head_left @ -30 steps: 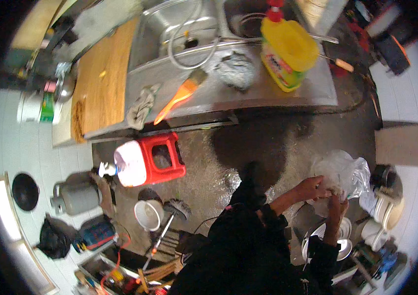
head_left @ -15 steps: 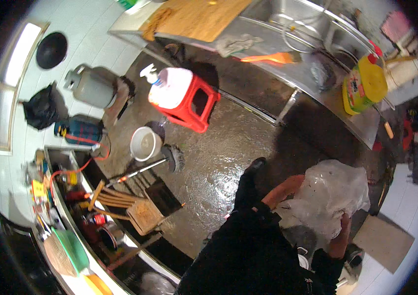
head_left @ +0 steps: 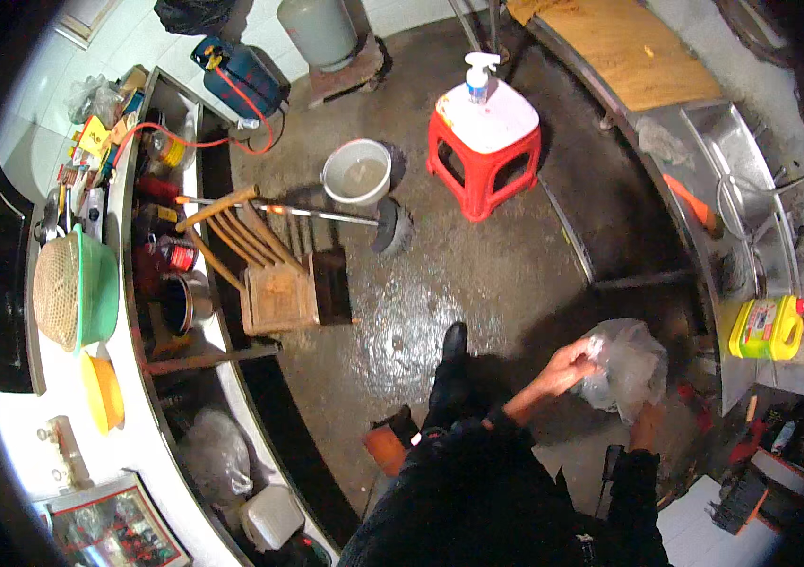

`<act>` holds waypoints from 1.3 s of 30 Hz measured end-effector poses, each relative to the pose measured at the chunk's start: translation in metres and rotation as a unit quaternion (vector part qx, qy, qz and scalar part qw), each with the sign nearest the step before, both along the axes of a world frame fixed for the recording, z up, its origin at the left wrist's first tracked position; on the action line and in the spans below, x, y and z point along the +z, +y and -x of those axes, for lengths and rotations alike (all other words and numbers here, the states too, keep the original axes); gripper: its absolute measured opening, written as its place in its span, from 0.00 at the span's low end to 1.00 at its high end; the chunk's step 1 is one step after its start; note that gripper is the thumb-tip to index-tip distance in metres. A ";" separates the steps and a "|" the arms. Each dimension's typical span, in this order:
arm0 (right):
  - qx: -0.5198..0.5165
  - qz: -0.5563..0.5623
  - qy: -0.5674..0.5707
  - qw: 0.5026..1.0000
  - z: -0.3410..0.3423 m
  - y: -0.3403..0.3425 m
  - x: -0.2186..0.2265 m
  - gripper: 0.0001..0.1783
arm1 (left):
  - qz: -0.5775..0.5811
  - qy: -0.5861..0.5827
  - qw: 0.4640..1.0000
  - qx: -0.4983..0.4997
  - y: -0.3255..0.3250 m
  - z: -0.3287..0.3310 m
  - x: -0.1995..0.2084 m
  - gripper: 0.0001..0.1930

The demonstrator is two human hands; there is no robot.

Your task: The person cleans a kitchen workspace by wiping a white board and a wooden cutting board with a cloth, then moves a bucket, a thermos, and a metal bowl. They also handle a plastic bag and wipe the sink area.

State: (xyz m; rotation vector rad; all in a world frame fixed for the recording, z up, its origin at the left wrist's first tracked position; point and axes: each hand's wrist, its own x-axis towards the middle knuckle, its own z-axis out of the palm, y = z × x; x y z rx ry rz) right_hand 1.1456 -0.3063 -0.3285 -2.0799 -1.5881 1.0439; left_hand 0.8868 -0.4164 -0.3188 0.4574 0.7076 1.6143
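Observation:
A clear, crumpled plastic bag [head_left: 633,364] hangs between my two hands, low over the wet floor on the right. My left hand [head_left: 567,367] is closed on the bag's left edge, where the film bunches up whitish at the fingertips. At the bag's lower right side is my right hand [head_left: 646,427], which grips the film; its fingers are partly hidden by the bag. Nothing solid can be made out inside the bag.
A red stool [head_left: 482,170] bears a white spray bottle [head_left: 479,80]. Beside it stand a grey bucket [head_left: 357,172] and a broom [head_left: 390,227]. A wooden chair [head_left: 279,293] is left; a steel sink counter [head_left: 704,236] with a yellow jug [head_left: 766,328] runs along the right.
The view has turned toward the left. The bag is less spread out and looks smaller. My left hand, earlier behind the bag, now shows plainly at its left edge.

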 end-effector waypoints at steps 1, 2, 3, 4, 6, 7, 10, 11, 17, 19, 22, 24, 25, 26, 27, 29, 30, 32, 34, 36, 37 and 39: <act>0.003 0.036 0.035 0.999 0.017 0.005 -0.002 0.22 | 0.047 -0.028 0.999 0.002 -0.006 0.011 0.000 0.19; 0.007 0.066 0.066 0.996 0.035 0.012 -0.003 0.22 | 0.029 -0.079 0.996 0.020 -0.014 0.020 0.001 0.20; 0.012 0.093 0.094 0.991 0.053 0.018 -0.003 0.21 | 0.019 -0.062 0.998 0.018 -0.020 0.036 0.000 0.19; 0.046 0.084 0.098 0.991 0.070 0.025 -0.001 0.21 | 0.035 0.046 0.998 -0.017 -0.024 0.055 -0.003 0.19; 0.032 0.145 0.176 0.973 0.103 0.036 0.003 0.20 | 0.094 0.098 0.991 -0.015 -0.034 0.085 0.000 0.17; 0.026 0.139 0.259 0.955 0.113 0.034 0.008 0.21 | 0.097 0.146 0.984 0.035 -0.037 0.098 0.005 0.16; -0.061 0.159 0.236 0.957 0.143 0.031 0.022 0.21 | 0.168 0.169 0.970 0.054 -0.047 0.134 0.029 0.12; -0.107 0.137 0.245 0.954 0.149 0.028 0.029 0.23 | 0.206 0.167 0.962 0.070 -0.049 0.148 0.038 0.12; 0.068 0.165 0.280 0.943 0.159 0.013 0.105 0.24 | 0.185 0.152 0.956 0.168 -0.062 0.199 0.089 0.06; 0.050 0.145 0.386 0.910 0.159 0.000 0.122 0.23 | 0.155 0.125 0.966 0.166 -0.062 0.208 0.095 0.06; -0.020 0.156 0.464 0.872 0.163 -0.012 0.120 0.21 | 0.160 0.106 0.971 0.141 -0.051 0.214 0.094 0.04; -0.041 0.164 0.423 0.890 0.158 -0.012 0.111 0.20 | 0.222 0.092 0.964 0.116 -0.038 0.211 0.088 0.04; -0.029 0.154 0.368 0.917 0.152 -0.006 0.107 0.19 | 0.221 0.094 0.964 0.117 -0.032 0.210 0.087 0.04; -0.014 0.143 0.311 0.940 0.144 0.001 0.104 0.17 | 0.210 0.128 0.962 0.123 -0.022 0.211 0.085 0.04; -0.029 0.137 0.219 0.966 0.136 0.006 0.103 0.16 | 0.197 0.152 0.961 0.120 -0.015 0.208 0.083 0.04; -0.053 0.071 0.363 0.927 0.117 0.009 0.105 0.17 | 0.199 0.216 0.951 0.095 0.003 0.205 0.081 0.05; -0.058 0.017 0.448 0.892 0.108 0.010 0.107 0.18 | 0.218 0.204 0.951 0.078 0.019 0.200 0.079 0.04; -0.098 0.084 0.447 0.885 0.091 0.012 0.107 0.14 | 0.168 0.192 0.966 0.032 0.045 0.189 0.075 0.03; -0.122 0.099 0.445 0.882 0.074 0.011 0.100 0.14 | 0.175 0.233 0.956 -0.007 0.063 0.174 0.070 0.04; -0.179 0.074 0.549 0.813 0.053 0.014 0.088 0.14 | 0.183 0.221 0.957 -0.030 0.078 0.157 0.067 0.04; -0.202 0.060 0.604 0.769 0.046 0.013 0.080 0.15 | 0.184 0.216 0.958 -0.050 0.082 0.149 0.066 0.04; -0.261 0.058 0.645 0.716 0.027 0.013 0.067 0.07 | 0.242 0.246 0.933 -0.096 0.094 0.136 0.061 0.06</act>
